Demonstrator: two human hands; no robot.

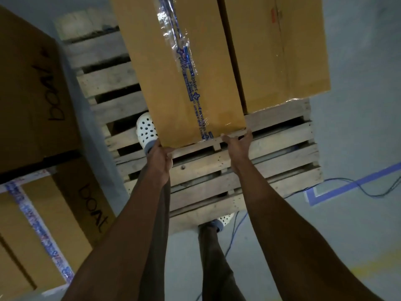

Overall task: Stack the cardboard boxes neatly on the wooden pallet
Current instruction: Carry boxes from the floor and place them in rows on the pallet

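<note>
Grey concrete floor fills the background, marked by a strip of blue floor tape [347,185] off the near right corner of a slatted wooden pallet [271,153], on which the work is being done. A long brown cardboard box sealed with blue-printed clear tape [184,68] is laid lengthwise on the pallet, close against a second brown cardboard box [280,51] that sits towards the right edge; a dark seam is seen between the two, and whether they touch cannot be told. The near end of the long box stops well short of the pallet's near edge. The left grip [161,155] is closed round the near left corner of that box, with the fingers curled under its lower edge. The right grip [237,144] is held fairly open, thumb and fingers spread and laid against the lower edge at the near right corner. A foot in a white perforated clog [146,129] is planted on the pallet by its left edge. Beyond that edge, a stack of brown cardboard boxes printed with black lettering [32,94] is left on the floor. The step in hand is judged to be the setting down and squaring of the long box. The next move would call for the near end to be lowered or nudged until both ends sit flush, then for another box to be fetched.
</note>
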